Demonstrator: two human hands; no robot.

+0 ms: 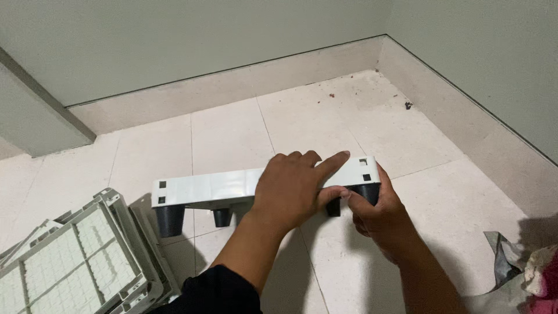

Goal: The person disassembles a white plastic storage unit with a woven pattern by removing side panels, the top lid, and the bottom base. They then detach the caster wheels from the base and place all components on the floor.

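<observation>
A long white plastic base panel [203, 189] with short black feet [170, 220] stands on the tiled floor, its square slots at both ends. My left hand [293, 186] lies over the panel's top near the middle, forefinger stretched toward the right end. My right hand [378, 218] reaches under the right end and pinches a black foot [367, 192] there. A second small black foot [221, 217] shows under the middle.
A stack of white and grey gridded shelf panels [81, 261] lies at the lower left. Crumpled cloth and wrapping [523, 270] sit at the lower right. Beige floor tiles [325, 116] run to the skirting and grey walls in the far corner.
</observation>
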